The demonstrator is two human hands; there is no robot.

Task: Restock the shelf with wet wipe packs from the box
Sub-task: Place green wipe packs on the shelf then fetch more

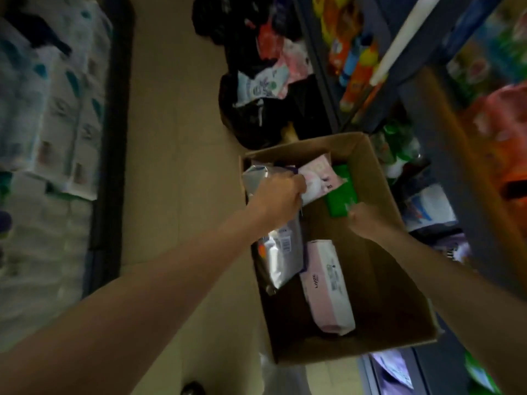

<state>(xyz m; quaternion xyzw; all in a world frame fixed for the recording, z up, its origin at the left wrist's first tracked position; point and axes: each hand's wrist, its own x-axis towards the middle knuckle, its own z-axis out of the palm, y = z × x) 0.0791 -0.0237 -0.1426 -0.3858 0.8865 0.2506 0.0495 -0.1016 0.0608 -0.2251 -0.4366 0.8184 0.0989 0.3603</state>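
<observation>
An open cardboard box (382, 178) stands on the floor by the shelf (427, 104) on the right. Inside lie several wet wipe packs: a pink pack (328, 286) near the front, a silvery pack (282, 258) along the left wall, a pink-and-white pack (319, 178) and a green pack (340, 195) at the far end. My left hand (276, 195) grips the pink-and-white pack at its left edge. My right hand (366, 220) pinches the near edge of the green pack.
Black plastic bags (256, 115) holding more packs sit on the floor beyond the box. Stacked tissue packs (48, 124) fill the left side of the aisle. Colourful bottles (353, 52) and bags line the right shelves. Beige floor (171, 138) runs between.
</observation>
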